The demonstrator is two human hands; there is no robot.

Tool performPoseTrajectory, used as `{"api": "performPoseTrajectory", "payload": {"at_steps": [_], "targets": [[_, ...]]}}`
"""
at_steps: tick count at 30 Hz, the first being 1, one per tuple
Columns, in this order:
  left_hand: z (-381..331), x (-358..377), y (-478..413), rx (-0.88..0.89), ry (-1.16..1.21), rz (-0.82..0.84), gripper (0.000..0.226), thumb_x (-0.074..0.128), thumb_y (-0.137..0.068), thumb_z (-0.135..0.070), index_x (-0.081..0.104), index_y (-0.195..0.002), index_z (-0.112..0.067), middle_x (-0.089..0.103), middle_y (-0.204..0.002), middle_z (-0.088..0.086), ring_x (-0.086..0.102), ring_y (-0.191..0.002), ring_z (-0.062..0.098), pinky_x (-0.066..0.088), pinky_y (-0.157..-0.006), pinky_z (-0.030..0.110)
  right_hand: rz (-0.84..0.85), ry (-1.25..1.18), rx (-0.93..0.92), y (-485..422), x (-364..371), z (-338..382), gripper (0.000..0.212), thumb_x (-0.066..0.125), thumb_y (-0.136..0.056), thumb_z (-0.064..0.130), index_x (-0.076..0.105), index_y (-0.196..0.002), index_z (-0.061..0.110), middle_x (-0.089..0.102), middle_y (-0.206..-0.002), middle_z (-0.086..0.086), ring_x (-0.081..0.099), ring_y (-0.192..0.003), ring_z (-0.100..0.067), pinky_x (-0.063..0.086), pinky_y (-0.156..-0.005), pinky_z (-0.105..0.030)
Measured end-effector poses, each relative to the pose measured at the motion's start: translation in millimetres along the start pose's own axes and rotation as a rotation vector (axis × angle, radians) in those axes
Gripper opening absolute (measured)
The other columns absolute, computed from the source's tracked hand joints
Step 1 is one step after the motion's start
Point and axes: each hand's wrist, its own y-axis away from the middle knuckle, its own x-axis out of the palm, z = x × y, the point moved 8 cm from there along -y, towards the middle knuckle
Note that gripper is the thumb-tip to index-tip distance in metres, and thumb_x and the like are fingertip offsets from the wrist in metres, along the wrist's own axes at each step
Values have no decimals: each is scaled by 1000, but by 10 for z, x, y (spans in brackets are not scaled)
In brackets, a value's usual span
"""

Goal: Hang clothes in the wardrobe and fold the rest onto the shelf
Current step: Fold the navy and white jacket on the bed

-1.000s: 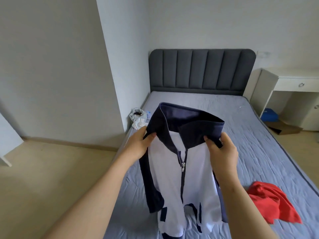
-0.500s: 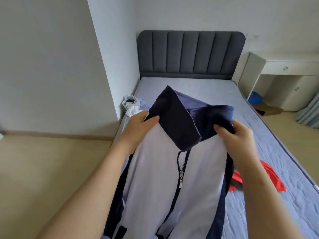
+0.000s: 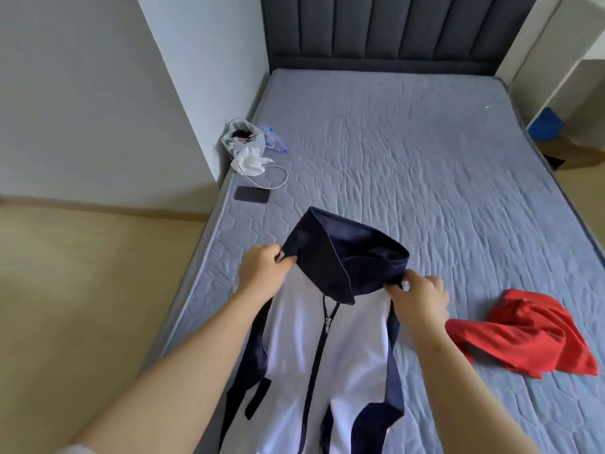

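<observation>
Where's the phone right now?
Head view: the black phone lies flat at the left edge of the mattress, beyond the left hand, beside the white cable and plastic bag.

We see a jacket (image 3: 355, 342) of smooth cloth with a faint sheen, white on the body and navy at the collar; its zip pull (image 3: 327, 323) looks like dull metal. The mattress (image 3: 425, 152) is matt quilted fabric, puckered along the stitching. Near its right edge, the red garment (image 3: 530, 335) is soft, matt, crumpled cloth. By the left edge lie a glossy dark phone (image 3: 252, 194) and a thin, crinkled plastic bag (image 3: 243, 145). The headboard (image 3: 393, 27) is matt padded upholstery, and the floor (image 3: 82, 306) looks smooth.
</observation>
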Motion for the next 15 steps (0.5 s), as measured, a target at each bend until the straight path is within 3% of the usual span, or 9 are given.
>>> {"api": "performPoseTrajectory", "payload": {"at_steps": [3, 5, 7, 11, 13, 14, 15], "targets": [[83, 272, -447, -85, 14, 14, 41, 58, -89, -26, 33, -59, -12, 37, -63, 2, 40, -64, 26, 32, -53, 29, 45, -148, 33, -456, 280, 45, 19, 47, -94, 19, 59, -103, 7, 53, -93, -11, 49, -92, -31, 35, -68, -33], [105, 459, -677, -201, 167, 46, 30, 52, -93, -25, 40, -67, -14, 46, -66, 3, 51, -61, 26, 50, -56, 34, 48, -250, 77, -750, 423, 98, 16, 42, -94, 17, 56, -98, 9, 57, -90, -10, 53, -84, -32, 44, -69, -38], [54, 589, -867, -302, 396, 54, 21, 50, -95, -24, 45, -76, -17, 50, -71, 5, 59, -56, 19, 57, -56, 35, 29, -350, 104, -1019, 488, 201, 14, 39, -94, 17, 52, -93, 10, 58, -84, -11, 55, -73, -30, 49, -67, -41], [-179, 623, -1357, -285, 699, 51, 13, 47, -97, -20, 47, -84, -17, 51, -73, 5, 64, -69, 18, 58, -66, 35, -49, -318, -28, -1531, 445, 553, 12, 34, -93, 13, 46, -94, 14, 46, -73, 3, 41, -60, -10, 30, -47, -25], [-305, 671, -1571, -216, 741, 139, 8, 45, -98, -21, 48, -105, -20, 56, -96, 3, 60, -94, 19, 52, -80, 34, 12, -360, -95, -1717, 517, 734, 17, 37, -94, 13, 45, -108, 17, 50, -88, 1, 46, -67, -8, 33, -52, -24], [-330, 740, -1637, -186, 704, 220, 28, 43, -98, -24, 40, -126, -24, 51, -113, 0, 52, -108, 16, 48, -87, 33, 80, -382, -147, -1766, 611, 807, 32, 41, -93, 13, 40, -124, 20, 51, -105, 1, 51, -81, -11, 41, -64, -24], [-334, 833, -1673, -156, 646, 312, 49, 42, -99, -28, 20, -143, -31, 42, -128, -5, 42, -120, 14, 42, -94, 33, 144, -384, -199, -1799, 722, 851, 50, 44, -93, 11, 30, -138, 25, 44, -126, 2, 51, -103, -14, 42, -82, -26]]}}
